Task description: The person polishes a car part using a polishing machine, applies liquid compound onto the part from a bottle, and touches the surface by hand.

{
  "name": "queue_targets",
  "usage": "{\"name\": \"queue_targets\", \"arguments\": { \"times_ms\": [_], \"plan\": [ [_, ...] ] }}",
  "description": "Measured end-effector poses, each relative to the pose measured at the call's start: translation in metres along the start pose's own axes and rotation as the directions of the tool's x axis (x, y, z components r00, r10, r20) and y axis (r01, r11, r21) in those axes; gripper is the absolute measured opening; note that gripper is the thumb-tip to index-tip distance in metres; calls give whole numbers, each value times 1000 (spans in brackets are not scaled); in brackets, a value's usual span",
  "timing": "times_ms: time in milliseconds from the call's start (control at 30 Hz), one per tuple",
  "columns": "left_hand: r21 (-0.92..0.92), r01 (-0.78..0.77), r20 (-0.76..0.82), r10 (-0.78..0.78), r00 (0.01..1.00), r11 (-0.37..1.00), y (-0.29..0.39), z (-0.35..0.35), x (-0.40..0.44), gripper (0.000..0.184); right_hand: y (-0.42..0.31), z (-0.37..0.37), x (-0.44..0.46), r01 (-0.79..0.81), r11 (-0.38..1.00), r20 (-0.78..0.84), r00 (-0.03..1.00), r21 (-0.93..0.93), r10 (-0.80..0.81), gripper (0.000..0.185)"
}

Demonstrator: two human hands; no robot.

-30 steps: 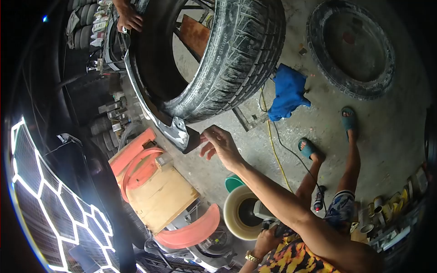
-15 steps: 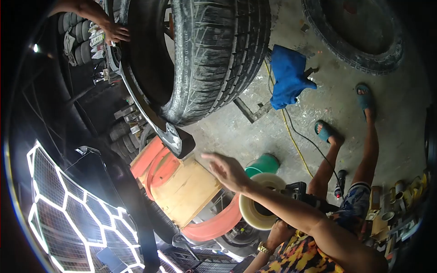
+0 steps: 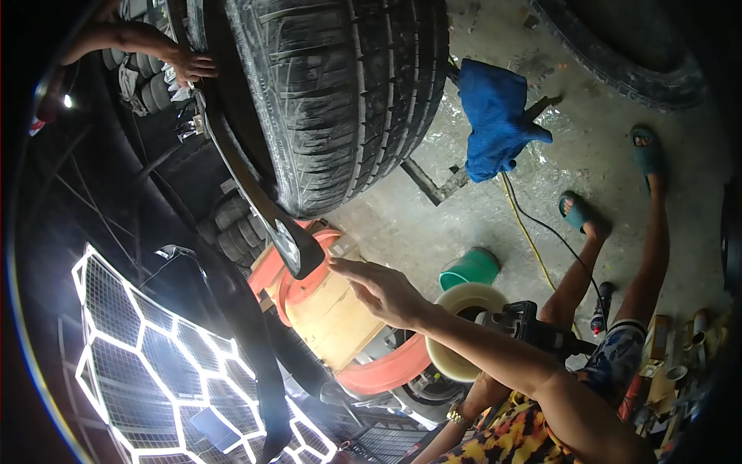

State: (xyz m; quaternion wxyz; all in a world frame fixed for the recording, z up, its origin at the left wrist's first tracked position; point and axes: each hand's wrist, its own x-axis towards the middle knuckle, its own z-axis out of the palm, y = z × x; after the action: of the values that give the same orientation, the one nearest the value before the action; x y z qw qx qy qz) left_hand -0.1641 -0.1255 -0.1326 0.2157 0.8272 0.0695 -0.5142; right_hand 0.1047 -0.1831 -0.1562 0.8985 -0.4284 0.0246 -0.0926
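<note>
My right hand (image 3: 390,298) is stretched out with straight fingers and holds nothing. Its fingertips are close to the tip of a long, curved, glossy dark panel (image 3: 297,251); I cannot tell whether they touch. Lower down, my left arm, with a gold watch (image 3: 458,418), reaches behind my right forearm, which hides most of the left hand. That hand grips what looks like a polisher (image 3: 519,321) with a round cream pad (image 3: 442,356). A large worn tyre (image 3: 325,100) stands beside the panel. Another person's hand (image 3: 193,67) rests at the panel's far end.
A blue cloth (image 3: 495,116) drapes over something on the concrete floor, where yellow and black cables (image 3: 533,240) run. Another tyre (image 3: 657,81) lies at top right. A green bucket (image 3: 469,268), a wooden board (image 3: 332,329) with orange curved parts, and a bright hexagonal light reflection (image 3: 162,363) are also around.
The view has shifted, so the tyre fills more of the top and the bucket sits further right. My right hand now appears closer to the panel's tip, still with fingers extended.
</note>
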Motion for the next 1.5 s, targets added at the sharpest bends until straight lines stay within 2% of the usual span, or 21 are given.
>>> {"name": "queue_targets", "arguments": {
  "times_ms": [167, 367, 467, 500, 567, 600, 667, 767, 900, 967, 1000, 1067, 1100, 1167, 1200, 1333, 1500],
  "plan": [
    [79, -54, -27, 56, 998, 995, 2, 3, 8, 35, -15, -9, 2, -90, 994, -24, 995, 61, 92, 66],
    [97, -53, -31, 56, 998, 994, 7, 10, 16, 35, -27, -7, 5, -56, 997, 139, 988, -47, 62, 76],
    [109, -51, -41, 56, 998, 993, 9, 13, 18, 35, -27, -3, 12, 92, 945, 45, 996, -314, -82, 75],
    [110, -48, -42, 53, 998, 993, 10, 14, 19, 35, -26, -2, 14, 92, 947, 45, 996, -308, -82, 75],
    [110, -39, -37, 43, 998, 993, 10, 16, 19, 35, -29, -8, 20, 123, 821, 83, 992, -558, -93, 76],
    [112, -36, -38, 41, 998, 993, 11, 16, 19, 35, -31, -9, 22, 121, 823, 83, 993, -555, -89, 76],
    [112, -34, -38, 39, 999, 993, 12, 16, 21, 35, -34, -8, 28, 158, 677, 134, 987, -719, -88, 74],
    [113, -32, -34, 36, 999, 993, 16, 16, 22, 35, -29, 0, 13, 174, 639, 98, 983, -749, -153, 74],
    [111, -34, -32, 38, 999, 993, 22, 17, 23, 35, -36, -3, 19, 150, 648, 81, 987, -747, -135, 75],
    [106, -31, -26, 34, 999, 994, 22, 16, 24, 35, -41, -6, 24, 102, 684, 127, 992, -722, -14, 76],
    [103, -29, -27, 32, 999, 994, 23, 15, 23, 35, -42, -5, 19, 103, 683, 129, 992, -723, -14, 76],
    [107, -34, -26, 37, 999, 994, 23, 14, 24, 35, -47, -5, 9, 136, 581, 141, 989, -802, -36, 71],
    [107, -39, -24, 41, 999, 993, 23, 13, 25, 35, -47, -6, 11, 141, 577, 143, 989, -805, -42, 71],
    [106, -42, -23, 44, 999, 993, 23, 13, 25, 35, -47, -6, 17, 77, 672, 117, 993, -736, 14, 74],
    [107, -44, -21, 47, 999, 993, 23, 14, 25, 35, -50, -3, 21, 68, 651, 142, 988, -756, 62, 76],
    [103, -63, -20, 65, 998, 993, 24, 13, 27, 35, -55, -8, 13, 71, 658, 96, 995, -749, 2, 78],
    [87, -89, -18, 91, 996, 992, 25, 13, 26, 35, -55, -1, 18, 22, 653, 86, 994, -757, 66, 80]
  ]
}}
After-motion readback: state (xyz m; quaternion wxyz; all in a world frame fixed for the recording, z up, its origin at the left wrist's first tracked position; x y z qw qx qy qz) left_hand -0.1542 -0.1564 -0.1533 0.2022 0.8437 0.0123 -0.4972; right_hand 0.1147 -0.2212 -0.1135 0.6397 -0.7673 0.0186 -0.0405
